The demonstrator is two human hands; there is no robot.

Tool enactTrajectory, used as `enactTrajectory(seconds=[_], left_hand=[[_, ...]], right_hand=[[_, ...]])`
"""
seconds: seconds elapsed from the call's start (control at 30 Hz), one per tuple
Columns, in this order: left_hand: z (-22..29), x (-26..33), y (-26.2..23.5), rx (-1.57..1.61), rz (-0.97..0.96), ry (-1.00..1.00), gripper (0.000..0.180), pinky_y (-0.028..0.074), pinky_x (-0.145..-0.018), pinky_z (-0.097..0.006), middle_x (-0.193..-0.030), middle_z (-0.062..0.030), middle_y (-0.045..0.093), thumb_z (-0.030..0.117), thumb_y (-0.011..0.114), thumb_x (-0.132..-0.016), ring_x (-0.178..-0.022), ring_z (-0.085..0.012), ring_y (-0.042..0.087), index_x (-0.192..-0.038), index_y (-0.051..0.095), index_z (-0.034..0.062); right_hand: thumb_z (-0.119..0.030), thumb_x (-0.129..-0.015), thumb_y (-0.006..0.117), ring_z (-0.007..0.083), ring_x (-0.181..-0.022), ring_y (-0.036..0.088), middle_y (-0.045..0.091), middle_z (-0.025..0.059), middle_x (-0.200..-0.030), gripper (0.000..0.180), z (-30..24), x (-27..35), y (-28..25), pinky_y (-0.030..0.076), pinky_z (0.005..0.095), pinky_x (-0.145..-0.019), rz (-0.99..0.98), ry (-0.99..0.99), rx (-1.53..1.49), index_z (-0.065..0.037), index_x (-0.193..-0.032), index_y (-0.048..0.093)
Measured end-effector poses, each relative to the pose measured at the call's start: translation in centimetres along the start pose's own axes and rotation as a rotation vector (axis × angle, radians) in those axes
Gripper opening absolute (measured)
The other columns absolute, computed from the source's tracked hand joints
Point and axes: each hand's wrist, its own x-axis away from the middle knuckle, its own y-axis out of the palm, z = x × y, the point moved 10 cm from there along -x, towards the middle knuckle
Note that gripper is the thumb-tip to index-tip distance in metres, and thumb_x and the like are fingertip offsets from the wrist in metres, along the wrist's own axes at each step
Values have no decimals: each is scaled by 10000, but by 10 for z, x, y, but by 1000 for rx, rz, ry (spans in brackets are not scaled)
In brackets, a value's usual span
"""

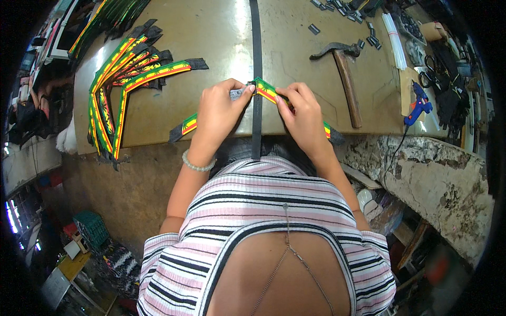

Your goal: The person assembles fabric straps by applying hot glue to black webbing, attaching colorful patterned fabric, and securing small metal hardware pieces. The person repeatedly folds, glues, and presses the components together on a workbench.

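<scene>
A green, yellow and red patterned strap (266, 90) with black ends bends to a peak between my hands at the table's near edge. My left hand (219, 108) is closed, thumb and fingers pinched at the left side of the peak. A small greyish piece (236, 94) shows by its fingertips; its kind I cannot make out. My right hand (301, 108) pinches the strap just right of the peak. The strap's ends stick out past both wrists. Beneath the peak, a black band (256, 47) runs straight down the table and over its near edge.
Several similar patterned straps (124, 79) lie piled at left. A hammer (345, 79) rests right of my hands, with small dark clips (372, 39) beyond it. Farther right are white sticks (395, 42), a blue glue gun (419, 102) with a hanging cord, and black scissors (429, 71).
</scene>
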Motion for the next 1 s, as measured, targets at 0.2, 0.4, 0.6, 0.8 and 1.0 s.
enactTrajectory(seconds=[0.2, 0.4, 0.6, 0.8, 1.0], left_hand=[[-4, -3, -3, -19, 30, -8, 346, 518, -658, -419, -785, -208, 690, 333, 786, -814, -714, -363, 681, -898, 684, 13], [-4, -5, 0, 78, 12, 41, 348, 522, -703, -411, -820, -186, 698, 327, 807, -790, -790, -360, 688, -916, 670, 33], [-10, -6, 4, 57, -25, 4, 334, 534, -744, -427, -914, -209, 710, 330, 812, -779, -878, -381, 690, -952, 680, 77], [-8, -5, 3, 37, 27, 61, 320, 519, -667, -415, -784, -154, 700, 348, 799, -792, -742, -351, 682, -953, 673, 102], [-11, -5, -3, 214, 69, 95, 253, 521, -676, -370, -797, -152, 700, 262, 757, -847, -742, -293, 694, -1005, 671, 84]], right_hand=[[-51, -879, 692, 213, -683, 597, 599, 117, -939, 162, 0, 0, -2, 487, 311, -590, 24, -30, 10, 10, -1029, 684], [-27, -844, 688, 330, -866, 605, 592, 154, -936, 149, 5, 0, 1, 486, 413, -771, 8, 21, -47, 14, -987, 676], [-56, -850, 692, 333, -877, 603, 597, 152, -943, 149, 4, -2, 2, 484, 412, -778, -3, 23, 0, 3, -987, 679], [-41, -850, 689, 330, -879, 603, 594, 152, -951, 169, 5, 1, 3, 486, 404, -783, -20, 25, 21, 9, -1011, 678], [-27, -888, 675, 167, -710, 589, 597, 106, -992, 175, -5, -1, 3, 495, 275, -605, -31, -45, 102, -6, -1061, 680]])
